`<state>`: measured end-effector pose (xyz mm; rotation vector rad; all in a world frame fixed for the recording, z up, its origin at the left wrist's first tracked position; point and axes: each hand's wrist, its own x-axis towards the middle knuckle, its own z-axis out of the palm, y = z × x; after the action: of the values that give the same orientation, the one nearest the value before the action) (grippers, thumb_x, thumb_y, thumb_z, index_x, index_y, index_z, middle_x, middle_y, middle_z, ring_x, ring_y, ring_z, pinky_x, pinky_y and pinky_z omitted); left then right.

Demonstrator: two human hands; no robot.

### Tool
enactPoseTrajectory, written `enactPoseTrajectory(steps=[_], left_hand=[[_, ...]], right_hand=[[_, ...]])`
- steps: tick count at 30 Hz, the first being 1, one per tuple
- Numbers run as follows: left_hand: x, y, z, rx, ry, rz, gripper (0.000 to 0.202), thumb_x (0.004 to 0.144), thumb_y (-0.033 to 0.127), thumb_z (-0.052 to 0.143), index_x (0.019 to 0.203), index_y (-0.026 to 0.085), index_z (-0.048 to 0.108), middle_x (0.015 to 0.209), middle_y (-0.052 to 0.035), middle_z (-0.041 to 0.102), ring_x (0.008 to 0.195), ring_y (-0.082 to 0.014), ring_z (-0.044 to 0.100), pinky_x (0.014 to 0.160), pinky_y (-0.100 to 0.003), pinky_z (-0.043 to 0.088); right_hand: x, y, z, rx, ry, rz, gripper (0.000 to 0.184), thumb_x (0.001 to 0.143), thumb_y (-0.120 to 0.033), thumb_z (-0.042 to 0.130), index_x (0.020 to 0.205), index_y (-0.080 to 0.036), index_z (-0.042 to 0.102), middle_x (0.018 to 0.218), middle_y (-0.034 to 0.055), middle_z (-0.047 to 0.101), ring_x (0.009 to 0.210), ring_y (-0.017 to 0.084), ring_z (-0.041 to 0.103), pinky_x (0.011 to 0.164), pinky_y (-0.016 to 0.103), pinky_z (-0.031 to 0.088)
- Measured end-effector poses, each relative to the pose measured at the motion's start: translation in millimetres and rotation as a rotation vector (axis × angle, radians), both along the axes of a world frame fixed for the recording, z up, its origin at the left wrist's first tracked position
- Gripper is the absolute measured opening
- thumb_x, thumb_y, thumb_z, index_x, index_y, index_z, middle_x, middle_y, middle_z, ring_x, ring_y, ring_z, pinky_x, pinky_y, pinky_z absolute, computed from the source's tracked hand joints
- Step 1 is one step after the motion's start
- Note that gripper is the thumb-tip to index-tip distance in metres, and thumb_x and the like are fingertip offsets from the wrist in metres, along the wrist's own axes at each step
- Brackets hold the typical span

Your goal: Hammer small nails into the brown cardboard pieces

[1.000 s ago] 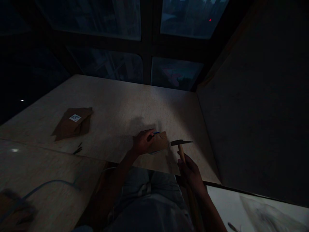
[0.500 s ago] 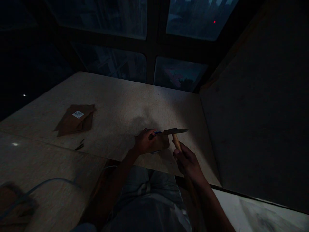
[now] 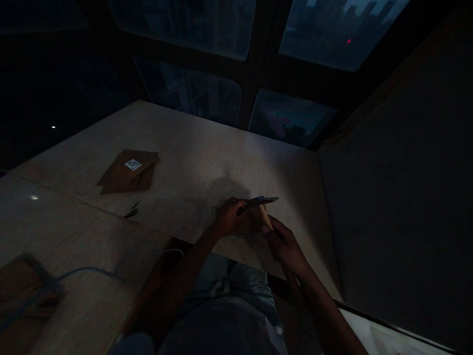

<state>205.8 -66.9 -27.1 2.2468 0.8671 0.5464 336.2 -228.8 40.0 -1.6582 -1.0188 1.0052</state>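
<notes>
In the head view my right hand [image 3: 284, 241] is closed round the wooden handle of a hammer [image 3: 266, 217]. The hammer's dark metal head lies level, at the fingertips of my left hand [image 3: 229, 217]. My left hand is closed, with a short dark thing between thumb and fingers; in this dim light I cannot make out its kind. Below it a brown flat piece [image 3: 252, 226] rests near the table's front edge, partly covered by the hand. Whether the hammer head touches the dark thing is not clear.
Brown flat sheets with a white label [image 3: 127, 175] lie to the left on the pale table [image 3: 192, 148]. Several thin dark sticks [image 3: 132, 213] are nearer. A blue cable [image 3: 86, 269] crosses at lower left beside a brown object [image 3: 22, 283]. A dark panel [image 3: 391, 197] borders the right.
The hammer head has come left and closer to my left hand. My view has shifted slightly, so the table's things appear further right and higher.
</notes>
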Motion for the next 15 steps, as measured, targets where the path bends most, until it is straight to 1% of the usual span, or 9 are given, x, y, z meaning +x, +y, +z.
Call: enactPoseTrajectory(steps=[2, 3, 5, 7, 9, 11, 13, 15], left_hand=[[-0.2, -0.7, 1.4, -0.003, 0.011, 0.012, 0.019, 0.088, 0.023, 0.064, 0.106, 0.022, 0.070, 0.104, -0.0063, 0.070, 0.099, -0.0224, 0.064, 0.087, -0.034, 0.052], [-0.3, -0.9, 1.8, -0.005, 0.012, 0.011, 0.022, 0.088, 0.023, 0.064, 0.109, 0.023, 0.069, 0.105, -0.0066, 0.070, 0.100, -0.0224, 0.064, 0.088, -0.034, 0.052], [-0.5, -0.9, 1.8, -0.013, 0.011, -0.005, 0.030, 0.088, 0.022, 0.064, 0.118, 0.023, 0.067, 0.105, -0.0062, 0.071, 0.100, -0.0220, 0.065, 0.088, -0.034, 0.052], [-1.0, -0.9, 1.1, -0.023, 0.006, -0.017, 0.035, 0.088, 0.021, 0.064, 0.123, 0.024, 0.065, 0.103, -0.0053, 0.072, 0.100, -0.0218, 0.066, 0.089, -0.034, 0.052], [-2.0, -1.0, 0.4, -0.032, -0.007, -0.020, 0.036, 0.088, 0.020, 0.064, 0.124, 0.024, 0.064, 0.102, -0.0048, 0.073, 0.101, -0.0220, 0.066, 0.089, -0.035, 0.051], [-3.3, -1.6, -0.2, -0.032, -0.019, -0.022, 0.036, 0.089, 0.022, 0.065, 0.124, 0.024, 0.064, 0.103, -0.0048, 0.074, 0.102, -0.0226, 0.066, 0.089, -0.035, 0.052], [-4.6, -2.3, -0.8, -0.022, -0.036, -0.025, 0.035, 0.089, 0.024, 0.065, 0.124, 0.025, 0.065, 0.104, -0.0051, 0.074, 0.102, -0.0230, 0.066, 0.090, -0.036, 0.051], [-5.3, -3.0, -1.6, -0.008, -0.061, -0.031, 0.034, 0.089, 0.024, 0.066, 0.123, 0.025, 0.066, 0.106, -0.0055, 0.075, 0.103, -0.0232, 0.066, 0.091, -0.037, 0.051]], right_hand=[[1.9, 0.7, 1.0, 0.029, -0.075, 0.030, 0.045, 0.095, -0.049, 0.053, 0.126, -0.019, 0.065, 0.086, 0.0038, 0.068, 0.074, 0.019, 0.063, 0.065, 0.028, 0.050], [2.7, 1.1, 0.0, 0.037, -0.098, 0.046, 0.045, 0.095, -0.049, 0.053, 0.127, -0.019, 0.065, 0.095, 0.0060, 0.071, 0.085, 0.022, 0.066, 0.074, 0.031, 0.052], [4.0, 1.7, -4.0, 0.029, -0.116, 0.074, 0.045, 0.095, -0.049, 0.054, 0.129, -0.020, 0.064, 0.110, 0.0084, 0.073, 0.102, 0.027, 0.066, 0.088, 0.037, 0.051], [4.9, 1.4, -7.9, 0.007, -0.114, 0.080, 0.045, 0.095, -0.048, 0.053, 0.129, -0.021, 0.064, 0.114, 0.0090, 0.073, 0.108, 0.029, 0.065, 0.093, 0.040, 0.050], [5.7, 0.7, -9.5, 0.005, -0.108, 0.071, 0.045, 0.096, -0.048, 0.052, 0.130, -0.020, 0.064, 0.113, 0.0086, 0.073, 0.109, 0.029, 0.065, 0.094, 0.039, 0.049], [6.4, 0.2, -9.2, 0.024, -0.113, 0.044, 0.047, 0.095, -0.048, 0.053, 0.132, -0.020, 0.063, 0.108, 0.0078, 0.072, 0.104, 0.027, 0.065, 0.091, 0.037, 0.050], [6.8, 0.1, -8.6, 0.009, -0.116, 0.010, 0.049, 0.095, -0.049, 0.053, 0.131, -0.019, 0.063, 0.095, 0.0052, 0.071, 0.087, 0.023, 0.065, 0.079, 0.033, 0.052], [6.5, 0.1, -9.2, -0.033, -0.097, -0.019, 0.049, 0.093, -0.050, 0.054, 0.129, -0.017, 0.064, 0.080, 0.0014, 0.065, 0.068, 0.018, 0.058, 0.063, 0.028, 0.049]])
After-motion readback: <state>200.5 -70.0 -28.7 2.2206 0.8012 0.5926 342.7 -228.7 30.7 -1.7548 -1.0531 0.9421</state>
